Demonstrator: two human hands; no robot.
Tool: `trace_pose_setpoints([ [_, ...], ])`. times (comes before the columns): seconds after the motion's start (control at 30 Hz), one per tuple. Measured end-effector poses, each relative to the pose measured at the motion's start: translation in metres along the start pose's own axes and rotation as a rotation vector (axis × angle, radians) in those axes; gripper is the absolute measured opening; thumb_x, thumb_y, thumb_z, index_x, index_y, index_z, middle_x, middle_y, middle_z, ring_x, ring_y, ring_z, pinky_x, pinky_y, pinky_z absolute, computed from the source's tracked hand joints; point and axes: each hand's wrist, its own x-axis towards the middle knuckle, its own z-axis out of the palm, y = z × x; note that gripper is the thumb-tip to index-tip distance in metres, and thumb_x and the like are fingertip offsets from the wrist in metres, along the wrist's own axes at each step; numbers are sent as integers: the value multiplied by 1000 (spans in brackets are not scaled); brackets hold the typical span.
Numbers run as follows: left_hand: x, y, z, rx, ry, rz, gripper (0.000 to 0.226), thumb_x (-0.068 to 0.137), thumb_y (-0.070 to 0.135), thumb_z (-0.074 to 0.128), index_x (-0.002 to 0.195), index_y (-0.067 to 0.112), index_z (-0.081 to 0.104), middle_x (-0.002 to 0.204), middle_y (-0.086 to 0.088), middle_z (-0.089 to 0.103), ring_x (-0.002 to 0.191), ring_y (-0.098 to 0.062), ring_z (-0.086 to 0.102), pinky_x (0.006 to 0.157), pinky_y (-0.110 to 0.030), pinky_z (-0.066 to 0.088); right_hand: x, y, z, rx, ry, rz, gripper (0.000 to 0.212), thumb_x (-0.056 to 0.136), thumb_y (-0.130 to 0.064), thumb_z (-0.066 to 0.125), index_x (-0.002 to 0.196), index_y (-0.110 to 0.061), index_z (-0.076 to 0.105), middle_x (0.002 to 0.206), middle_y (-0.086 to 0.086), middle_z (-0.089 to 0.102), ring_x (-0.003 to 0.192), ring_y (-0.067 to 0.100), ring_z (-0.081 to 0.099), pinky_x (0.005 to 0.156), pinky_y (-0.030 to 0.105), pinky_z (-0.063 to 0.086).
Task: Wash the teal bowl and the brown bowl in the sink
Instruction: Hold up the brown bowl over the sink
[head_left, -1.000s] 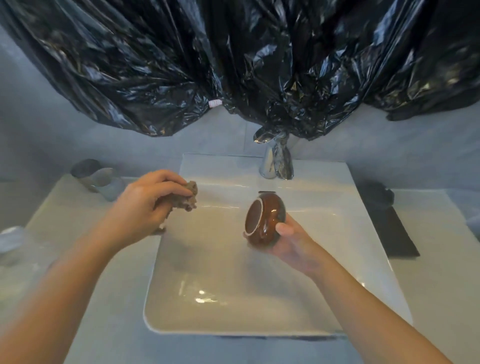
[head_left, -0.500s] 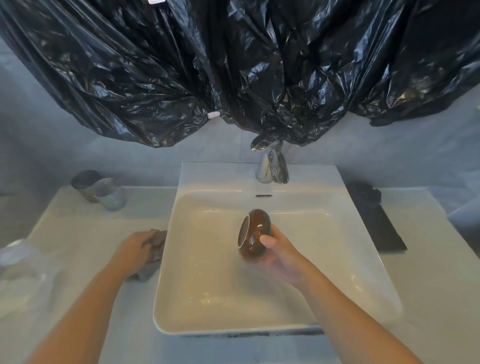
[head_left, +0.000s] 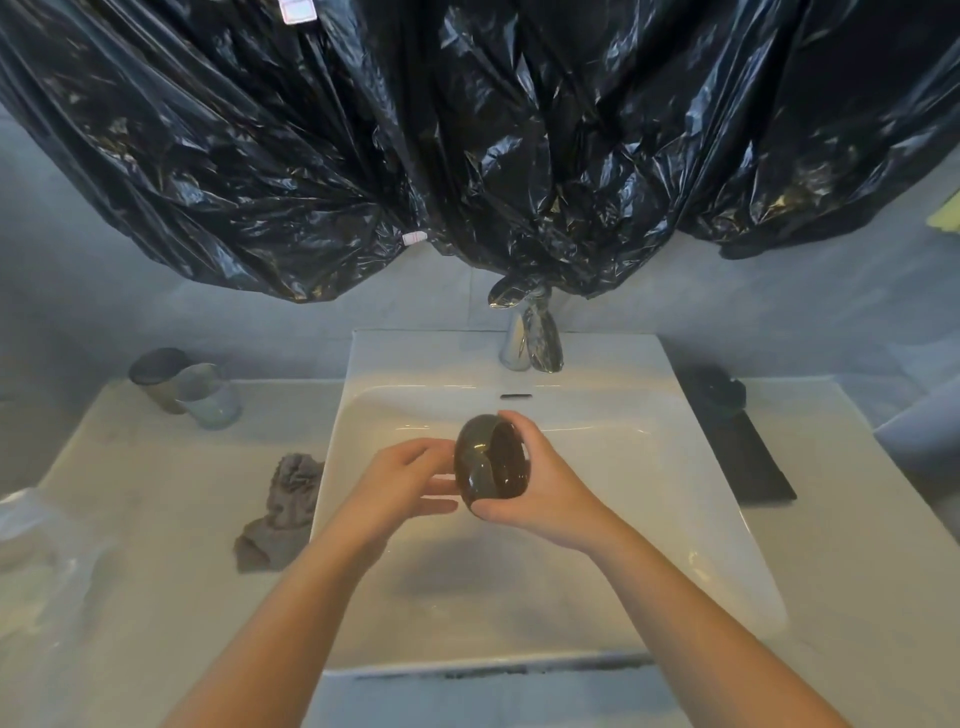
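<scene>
The glossy brown bowl is held on its side above the white sink, with its mouth turned to the right. My right hand is shut on it, thumb under the rim and fingers over the top. My left hand is beside the bowl with its fingers spread, the fingertips at the bowl's base. A pale blue-grey bowl-like vessel lies at the back left of the counter, next to a dark cup.
A crumpled grey cloth lies on the counter against the sink's left rim. The chrome faucet stands behind the basin under hanging black plastic sheeting. A black mat lies to the right, and something clear at the far left.
My left hand has let go of the cloth, left it on the counter, and moved right to the bowl. My right hand has turned the bowl so that its mouth faces right.
</scene>
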Motion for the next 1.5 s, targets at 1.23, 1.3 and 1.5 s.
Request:
trace_pose_setpoints([
  [1.23, 172, -38, 410, -47, 102, -229, 73, 62, 45, 49, 133, 27, 50, 136, 1, 56, 126, -18, 51, 106, -44, 42, -32, 243, -303, 489, 694, 449, 23, 92, -10, 64, 115, -12, 65, 104, 9, 72, 96, 26, 69, 54, 29, 58],
  [1.3, 188, -41, 417, -17, 138, -276, 67, 69, 38, 47, 134, 22, 47, 135, -5, 55, 125, -24, 51, 105, -46, 44, -21, 255, -300, 483, 699, 469, 15, 93, -10, 63, 107, -15, 65, 105, 11, 72, 97, 27, 70, 60, 33, 60],
  [1.5, 204, -27, 426, -6, 262, -337, 54, 91, 16, 48, 145, 16, 38, 138, -8, 49, 122, -27, 51, 102, -42, 46, 1, 270, -297, 336, 700, 494, 20, 93, -10, 63, 114, -11, 65, 100, 6, 69, 93, 25, 68, 53, 24, 59],
])
